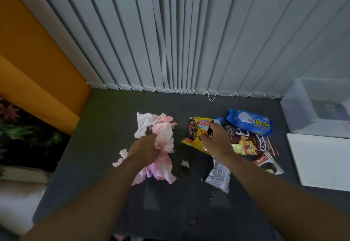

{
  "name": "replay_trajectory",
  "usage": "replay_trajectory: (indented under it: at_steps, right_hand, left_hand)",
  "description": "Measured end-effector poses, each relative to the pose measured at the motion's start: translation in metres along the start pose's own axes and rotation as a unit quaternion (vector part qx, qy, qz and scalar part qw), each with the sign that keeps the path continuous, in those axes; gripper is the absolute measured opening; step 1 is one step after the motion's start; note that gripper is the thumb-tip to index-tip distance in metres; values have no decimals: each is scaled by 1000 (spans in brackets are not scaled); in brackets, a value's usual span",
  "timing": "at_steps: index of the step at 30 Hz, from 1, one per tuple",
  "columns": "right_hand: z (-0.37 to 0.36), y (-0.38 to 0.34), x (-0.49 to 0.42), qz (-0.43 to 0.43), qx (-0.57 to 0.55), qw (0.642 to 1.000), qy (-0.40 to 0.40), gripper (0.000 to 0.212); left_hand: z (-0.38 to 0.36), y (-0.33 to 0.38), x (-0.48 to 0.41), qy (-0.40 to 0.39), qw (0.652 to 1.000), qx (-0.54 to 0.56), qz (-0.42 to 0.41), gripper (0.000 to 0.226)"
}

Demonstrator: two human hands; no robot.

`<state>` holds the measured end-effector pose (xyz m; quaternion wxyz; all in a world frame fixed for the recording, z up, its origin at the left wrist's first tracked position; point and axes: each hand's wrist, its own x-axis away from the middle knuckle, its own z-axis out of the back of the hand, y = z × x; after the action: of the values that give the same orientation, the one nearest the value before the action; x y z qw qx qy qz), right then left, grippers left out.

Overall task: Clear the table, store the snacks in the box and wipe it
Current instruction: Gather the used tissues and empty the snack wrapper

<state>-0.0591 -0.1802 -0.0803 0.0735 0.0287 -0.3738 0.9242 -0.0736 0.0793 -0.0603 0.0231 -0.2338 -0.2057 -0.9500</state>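
5 snack pkts (250, 122), 1 box (295, 108)

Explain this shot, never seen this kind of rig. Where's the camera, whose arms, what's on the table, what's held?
No machine here: a person works with bare hands, and the single picture comes from a wide-angle camera on their head, looking forward and down. The left hand grips a crumpled pink-stained tissue on the dark table. The right hand pinches a small dark piece over a yellow snack bag; what it is I cannot tell. Beside it lie a blue packet, a brown Krunch bag, a Choco Pie wrapper and a silver wrapper. A clear plastic box stands at the far right, a flat white panel in front of it.
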Motion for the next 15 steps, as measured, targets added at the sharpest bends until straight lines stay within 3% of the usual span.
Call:
replay_trajectory:
  at_steps: [5, 8, 13, 15]
  right_hand:
    - [-4, 1, -3, 8, -1, 1000, -19, 12]
    - [-10, -3, -5, 13, -15, 999, -32, 11]
    - [-25, -10, -9, 39, -29, 997, -57, 8]
    - [-31, -14, -11, 44, -21, 997, -65, 9]
  left_hand:
    - [1, -3, 12, -13, 1000, -1, 3, 41]
    - [10, -19, 20, 40, 999, 1, -8, 21]
    - [15, -46, 31, 58, 997, 19, 51, 15]
    - [11, -55, 33, 42, 996, -6, 78, 25]
